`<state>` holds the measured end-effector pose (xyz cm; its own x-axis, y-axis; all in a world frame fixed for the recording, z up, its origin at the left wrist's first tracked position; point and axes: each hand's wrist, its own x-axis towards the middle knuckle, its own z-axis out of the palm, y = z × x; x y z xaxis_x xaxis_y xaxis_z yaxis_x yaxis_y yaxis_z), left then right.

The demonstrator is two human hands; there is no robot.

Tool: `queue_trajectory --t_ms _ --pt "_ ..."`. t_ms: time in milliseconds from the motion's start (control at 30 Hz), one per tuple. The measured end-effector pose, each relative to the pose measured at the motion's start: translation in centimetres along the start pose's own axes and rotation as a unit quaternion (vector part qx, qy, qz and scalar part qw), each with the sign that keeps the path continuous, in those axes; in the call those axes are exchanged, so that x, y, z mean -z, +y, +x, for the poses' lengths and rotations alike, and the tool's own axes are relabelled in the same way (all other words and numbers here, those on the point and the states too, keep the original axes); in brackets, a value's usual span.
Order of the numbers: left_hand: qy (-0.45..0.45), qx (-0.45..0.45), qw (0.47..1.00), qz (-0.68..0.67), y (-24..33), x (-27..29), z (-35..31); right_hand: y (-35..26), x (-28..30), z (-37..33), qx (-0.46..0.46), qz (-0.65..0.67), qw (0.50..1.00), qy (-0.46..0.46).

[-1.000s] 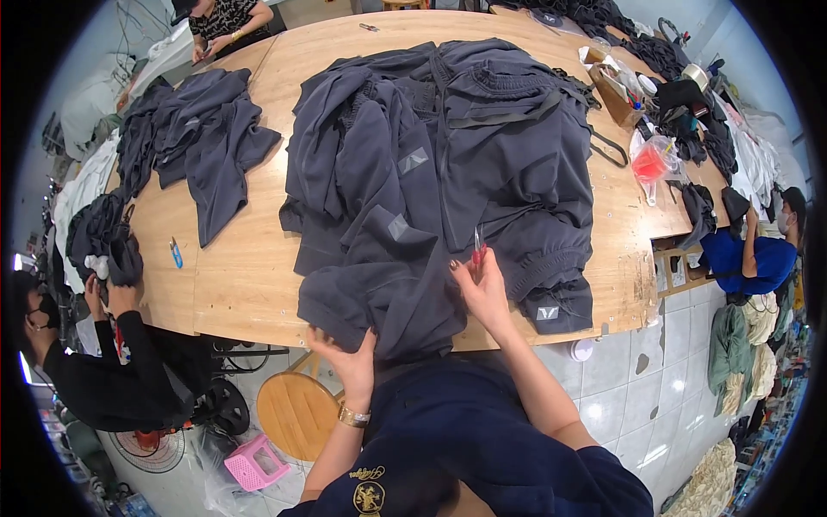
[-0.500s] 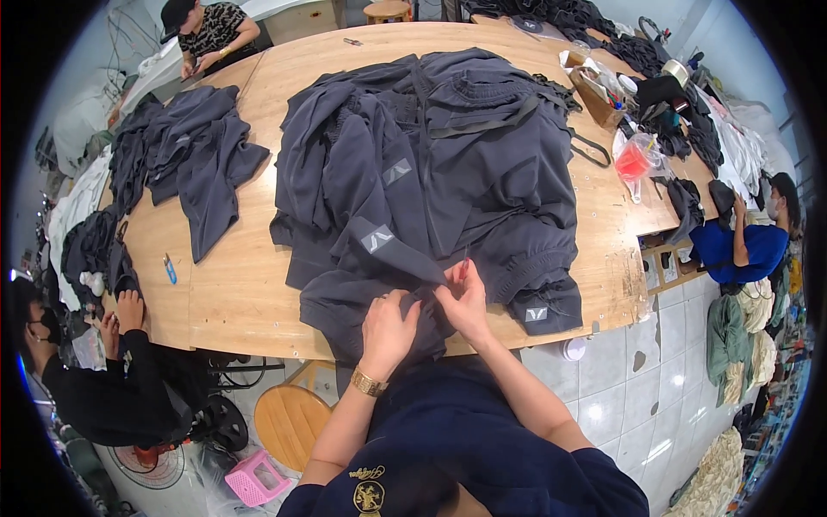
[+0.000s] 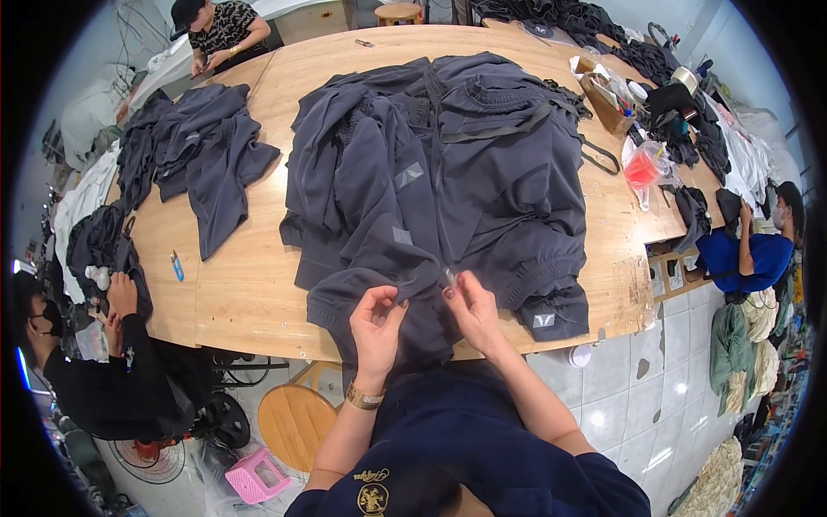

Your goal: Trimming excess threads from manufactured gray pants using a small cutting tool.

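A dark grey zip jacket [image 3: 508, 185] lies bunched on the table in front of me, with elastic gathers and pale reflective patches. My left hand [image 3: 376, 332] is over its near edge, thumb and fingers pinched together. Whatever is between those fingers is too small to make out. Close by on the right, my right hand [image 3: 474, 317] is closed on a small thin tool [image 3: 450, 276] with a shiny tip. Blur and size hide its exact kind. The two hands are a short way apart above the dark cloth.
More dark garments [image 3: 207, 146] lie at the table's left. A blue-handled small tool [image 3: 177, 265] is near them. At the right are a red drink in a plastic cup [image 3: 642, 168] and a box of supplies [image 3: 607, 99]. Co-workers sit left, far left and right. A wooden stool [image 3: 297, 426] stands below.
My hands have come away from the cloth strip, which has dropped back onto the jacket. The left hand has turned, fingers pinched; the tool in the right hand now tilts left.
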<state>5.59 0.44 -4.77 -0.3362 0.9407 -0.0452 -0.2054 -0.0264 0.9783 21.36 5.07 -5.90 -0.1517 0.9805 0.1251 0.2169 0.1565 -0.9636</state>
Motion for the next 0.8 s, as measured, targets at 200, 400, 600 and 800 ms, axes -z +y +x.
queue_trajectory --t_ms 200,400,600,800 --pt "0.000 -0.003 0.999 -0.034 0.0 -0.3 0.0 -1.5 0.3 -0.8 0.124 -0.191 0.970 -0.085" --pt "0.000 -0.012 1.000 -0.022 0.4 -0.7 -0.2 -2.3 0.2 -0.6 0.124 -0.216 0.963 -0.104" --pt "-0.007 -0.022 1.000 -0.005 0.1 -0.7 -0.4 -1.9 0.0 -0.6 0.128 -0.229 0.961 -0.092" --pt "0.000 -0.026 1.000 -0.006 -0.2 -0.6 -0.4 -1.9 0.5 -0.4 0.145 -0.218 0.962 -0.079"
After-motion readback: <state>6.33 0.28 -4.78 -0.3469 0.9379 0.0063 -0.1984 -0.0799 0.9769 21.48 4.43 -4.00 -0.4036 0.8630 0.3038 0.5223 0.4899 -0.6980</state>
